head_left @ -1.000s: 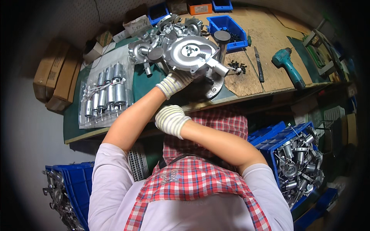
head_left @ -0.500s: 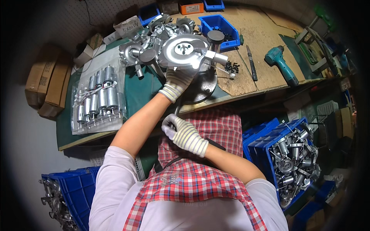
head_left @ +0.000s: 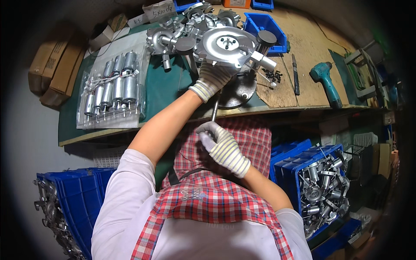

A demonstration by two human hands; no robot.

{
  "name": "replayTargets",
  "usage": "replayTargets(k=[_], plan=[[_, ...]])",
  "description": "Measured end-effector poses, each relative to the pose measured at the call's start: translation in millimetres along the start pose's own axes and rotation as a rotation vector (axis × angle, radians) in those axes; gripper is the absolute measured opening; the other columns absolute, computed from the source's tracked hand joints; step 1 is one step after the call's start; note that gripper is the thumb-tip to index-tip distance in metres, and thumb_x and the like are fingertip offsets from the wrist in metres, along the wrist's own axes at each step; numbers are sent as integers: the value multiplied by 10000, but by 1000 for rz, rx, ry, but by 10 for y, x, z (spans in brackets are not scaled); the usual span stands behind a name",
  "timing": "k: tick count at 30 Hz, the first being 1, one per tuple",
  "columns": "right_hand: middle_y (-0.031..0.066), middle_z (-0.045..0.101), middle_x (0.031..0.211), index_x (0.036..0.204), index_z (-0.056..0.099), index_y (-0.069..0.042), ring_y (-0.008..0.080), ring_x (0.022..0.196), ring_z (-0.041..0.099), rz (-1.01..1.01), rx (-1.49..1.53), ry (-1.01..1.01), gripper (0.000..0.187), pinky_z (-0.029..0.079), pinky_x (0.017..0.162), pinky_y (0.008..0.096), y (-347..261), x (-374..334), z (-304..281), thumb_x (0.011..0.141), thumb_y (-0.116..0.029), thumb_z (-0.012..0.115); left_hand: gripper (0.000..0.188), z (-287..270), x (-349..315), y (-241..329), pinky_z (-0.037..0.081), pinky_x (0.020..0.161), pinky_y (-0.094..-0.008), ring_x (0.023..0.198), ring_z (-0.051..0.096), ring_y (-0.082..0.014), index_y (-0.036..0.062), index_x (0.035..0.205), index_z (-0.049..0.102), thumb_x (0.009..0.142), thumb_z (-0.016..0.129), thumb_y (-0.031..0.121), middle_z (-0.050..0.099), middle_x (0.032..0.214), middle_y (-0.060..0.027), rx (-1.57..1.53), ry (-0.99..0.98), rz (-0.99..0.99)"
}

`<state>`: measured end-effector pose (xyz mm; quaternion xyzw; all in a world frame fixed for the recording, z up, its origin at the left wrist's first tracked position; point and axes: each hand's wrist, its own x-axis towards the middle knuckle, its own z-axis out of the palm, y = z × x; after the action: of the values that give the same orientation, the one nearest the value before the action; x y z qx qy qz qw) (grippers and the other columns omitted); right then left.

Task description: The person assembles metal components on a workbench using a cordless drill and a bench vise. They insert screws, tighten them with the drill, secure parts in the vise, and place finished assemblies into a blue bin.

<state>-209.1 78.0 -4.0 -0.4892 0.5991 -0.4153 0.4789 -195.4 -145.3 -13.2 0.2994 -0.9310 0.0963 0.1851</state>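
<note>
A round silver metal housing (head_left: 208, 43) with a hub and screw holes at its centre sits raised on a bench fixture between two dark round-topped posts. My gloved left hand (head_left: 214, 76) reaches beneath its near edge. The fingers are hidden under the housing, so their grip does not show. Below it rests the fixture's dark round base (head_left: 236, 93). A slim metal lever (head_left: 215, 108) slants from beside the base over the bench's front edge. My gloved right hand (head_left: 225, 147), in front of the apron, has its curled fingers closed at the lever's lower end.
Silver motors (head_left: 117, 89) lie in a clear plastic tray at left. Behind the fixture are piled metal housings (head_left: 201, 19) and a blue bin (head_left: 255, 26). Black screws (head_left: 272, 76), a knife (head_left: 295, 76) and a teal power driver (head_left: 326, 82) lie right. Blue crates (head_left: 286, 167) hold metal parts below.
The view has shifted, so the bench things sit farther right and higher. More of the lever shows above my right hand. My left hand stays beneath the housing.
</note>
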Motion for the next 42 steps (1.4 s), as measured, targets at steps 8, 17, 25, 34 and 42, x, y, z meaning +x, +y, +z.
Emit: replayTargets(k=[8,17,25,34,42], plan=[[164,727,1022,1255,640,-102,286,845,728,-160,-481,603,273,543,681,364,52,-291,-558,1004,-119,534,535,285,-59,-46,500,1012,-444,1235,581,-304,411,1466,436,969,579,274,550,1390,-86,-139,321,58],[148,594,713,1280,659,-152,351,681,577,-491,-933,872,567,451,663,457,279,164,-1599,742,3,576,485,96,-76,7,530,948,-448,1163,626,-319,368,1459,476,985,574,397,526,1422,-87,-13,456,94],[193,502,1340,1499,453,-236,369,1259,450,-287,-1119,783,670,301,1076,553,332,642,-2232,875,-349,667,458,99,-160,-179,505,969,-465,1164,606,-297,355,1457,487,1004,538,315,577,1313,-76,-29,129,114],[229,648,1213,1557,312,-187,381,1152,631,575,-1503,738,849,496,970,514,303,773,-4058,834,-430,686,778,-775,-825,310,499,967,-441,1110,651,-365,-121,1370,429,841,783,327,625,1183,-306,-718,266,-459],[96,647,1263,1372,525,-28,198,1087,592,-465,-335,741,589,485,960,366,-125,488,-3786,883,-222,790,346,-1477,-1043,-217,501,969,-316,1128,627,-153,25,1254,588,914,636,-11,685,1149,-82,-932,613,-117]])
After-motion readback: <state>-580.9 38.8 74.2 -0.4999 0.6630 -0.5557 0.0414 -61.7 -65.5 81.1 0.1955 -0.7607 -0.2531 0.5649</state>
